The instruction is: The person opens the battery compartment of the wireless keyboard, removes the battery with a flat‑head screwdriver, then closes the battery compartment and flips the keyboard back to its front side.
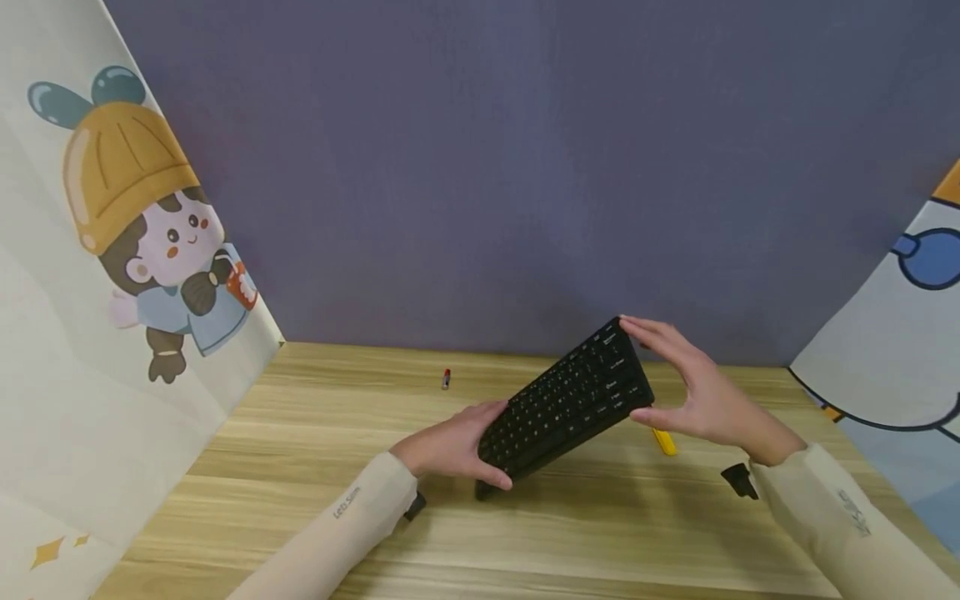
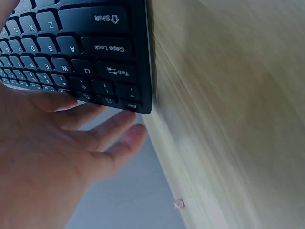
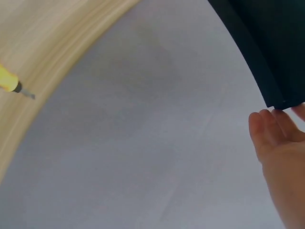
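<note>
A black keyboard [image 1: 566,400] is held tilted over the wooden table, its right end raised and its keys facing me. My left hand [image 1: 457,446] grips the lower left end, thumb on the near edge and fingers along the far edge. At the raised right end, my right hand [image 1: 701,400] spans the short side between fingertips and thumb. White-lettered keys such as Caps Lock show close up on the keyboard [image 2: 90,52] in the left wrist view. The right wrist view catches the dark underside of the keyboard [image 3: 281,47]. Whether its lower corner touches the table cannot be told.
Behind the keyboard's right end lies a yellow-handled screwdriver [image 1: 663,442], its metal tip visible in the right wrist view. A small red-ended battery [image 1: 446,379] is at the back of the table [image 1: 337,400]. A grey-blue wall [image 1: 450,167] rises behind, with patterned panels at both sides.
</note>
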`<state>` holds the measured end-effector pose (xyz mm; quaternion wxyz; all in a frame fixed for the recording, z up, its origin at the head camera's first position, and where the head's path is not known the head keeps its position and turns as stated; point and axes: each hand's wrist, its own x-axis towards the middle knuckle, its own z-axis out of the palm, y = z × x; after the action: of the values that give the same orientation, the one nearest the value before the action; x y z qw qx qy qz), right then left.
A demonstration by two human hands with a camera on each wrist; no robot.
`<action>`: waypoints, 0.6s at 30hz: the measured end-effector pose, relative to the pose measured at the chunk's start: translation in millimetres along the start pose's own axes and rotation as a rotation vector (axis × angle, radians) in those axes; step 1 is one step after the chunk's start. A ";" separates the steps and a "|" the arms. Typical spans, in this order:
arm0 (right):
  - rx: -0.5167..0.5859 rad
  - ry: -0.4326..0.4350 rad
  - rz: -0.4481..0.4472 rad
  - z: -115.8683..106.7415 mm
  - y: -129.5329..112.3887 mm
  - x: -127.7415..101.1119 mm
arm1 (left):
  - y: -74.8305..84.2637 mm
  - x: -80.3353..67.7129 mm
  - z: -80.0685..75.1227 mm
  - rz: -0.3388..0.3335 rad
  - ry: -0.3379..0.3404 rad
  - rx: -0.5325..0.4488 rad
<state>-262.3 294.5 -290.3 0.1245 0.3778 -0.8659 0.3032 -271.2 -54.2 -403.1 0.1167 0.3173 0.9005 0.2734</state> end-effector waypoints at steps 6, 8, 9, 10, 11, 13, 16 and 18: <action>-0.036 -0.045 0.063 3.0 7.8 -9.2 | -8.1 -6.7 -4.3 -0.082 -0.025 -0.008; -0.051 -0.070 0.080 5.4 10.7 -11.9 | -10.3 -8.6 -6.7 -0.101 -0.028 -0.007; -0.058 -0.083 0.089 7.1 12.0 -13.2 | -11.3 -9.8 -7.9 -0.115 -0.031 -0.008; -0.063 -0.095 0.095 9.2 13.5 -14.3 | -12.2 -11.0 -9.3 -0.128 -0.032 -0.008; -0.060 -0.104 0.100 11.8 15.0 -15.4 | -13.0 -12.1 -10.5 -0.139 -0.032 -0.009; -0.059 -0.116 0.103 18.3 17.7 -17.2 | -15.0 -14.3 -12.2 -0.160 -0.028 -0.009; -0.039 -0.143 0.136 30.6 22.1 -20.5 | -18.7 -17.4 -13.9 -0.195 -0.015 -0.013; -0.037 -0.160 0.161 39.4 25.4 -23.4 | -21.3 -19.3 -14.6 -0.213 -0.005 -0.020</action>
<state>-264.3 297.1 -342.6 0.0370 0.3276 -0.9061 0.2652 -272.8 -86.4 -402.4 0.1504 0.2193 0.9261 0.2678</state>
